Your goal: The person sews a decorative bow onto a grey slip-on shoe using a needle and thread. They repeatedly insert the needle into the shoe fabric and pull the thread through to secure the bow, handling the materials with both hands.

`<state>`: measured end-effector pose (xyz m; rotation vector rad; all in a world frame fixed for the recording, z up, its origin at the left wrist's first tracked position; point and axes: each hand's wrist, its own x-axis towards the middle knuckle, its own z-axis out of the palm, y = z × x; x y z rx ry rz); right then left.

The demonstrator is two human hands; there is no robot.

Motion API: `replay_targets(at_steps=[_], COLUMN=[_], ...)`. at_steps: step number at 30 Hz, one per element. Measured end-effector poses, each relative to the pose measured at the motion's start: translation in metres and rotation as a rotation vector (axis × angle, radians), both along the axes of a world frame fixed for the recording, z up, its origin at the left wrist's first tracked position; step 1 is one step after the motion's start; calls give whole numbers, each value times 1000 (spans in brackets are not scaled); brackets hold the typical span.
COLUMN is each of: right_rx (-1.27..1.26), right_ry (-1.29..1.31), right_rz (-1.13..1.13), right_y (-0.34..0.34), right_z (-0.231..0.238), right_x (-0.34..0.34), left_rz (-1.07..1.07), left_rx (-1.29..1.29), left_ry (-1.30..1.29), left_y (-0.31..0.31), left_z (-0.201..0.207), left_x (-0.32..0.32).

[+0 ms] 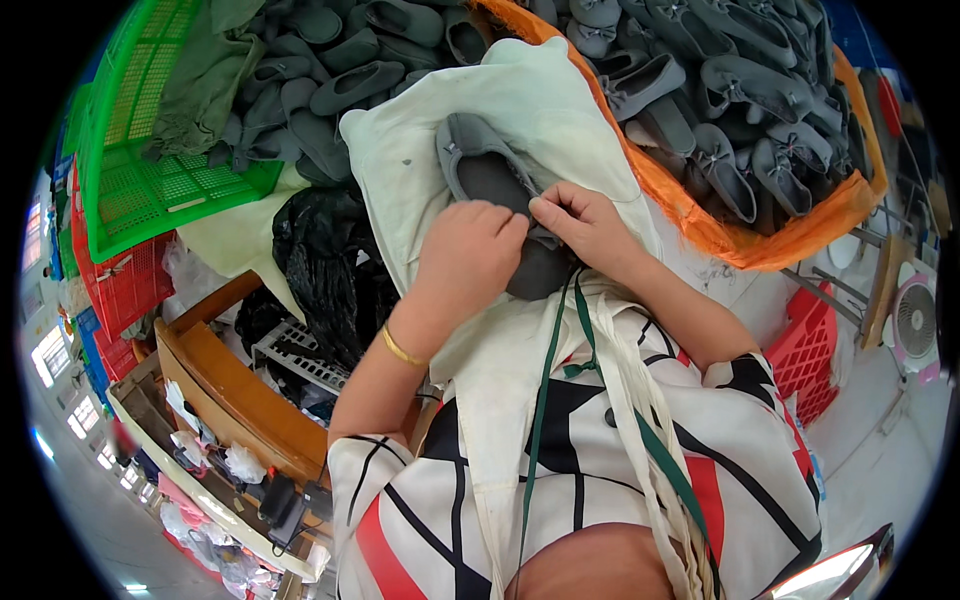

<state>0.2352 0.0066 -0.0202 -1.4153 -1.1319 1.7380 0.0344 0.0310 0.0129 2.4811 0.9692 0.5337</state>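
A dark grey slip-on shoe (540, 272) lies on a pale, padded cloth-covered surface (400, 200) in front of me, heel away and toe toward my body. My left hand (472, 250) is closed over the left side of the shoe, its curled fingers at the edge of the foot opening. From the other side my right hand (588, 225) meets it, thumb and forefinger pinched together at the shoe's rim. Whatever small thing lies between those fingertips is hidden. The hands almost touch above the front of the shoe.
Many grey shoes fill an orange-edged sack (740, 250) at the far right. More shoes (350, 90) are heaped far left beside a green plastic crate (180, 190). A black plastic bag (330, 250) and wooden drawer unit (240, 390) stand left; a red basket (805, 350) and fan (914, 315) right.
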Motion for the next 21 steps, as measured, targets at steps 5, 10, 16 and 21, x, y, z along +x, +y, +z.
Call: replay_targets(at_steps=[5, 10, 16, 21], right_rx=[75, 8, 42, -51], right_ry=[64, 311, 592, 302], right_rz=[71, -135, -163, -48], right_y=[-9, -12, -24, -31], right_z=[12, 12, 25, 30], right_x=[-3, 7, 25, 13], left_rz=[233, 450, 668, 691], left_rx=[10, -631, -1414, -1533], left_ry=[22, -170, -768, -974], left_y=[-35, -49, -49, -52], left_z=[9, -5, -16, -23], left_x=[4, -6, -9, -9])
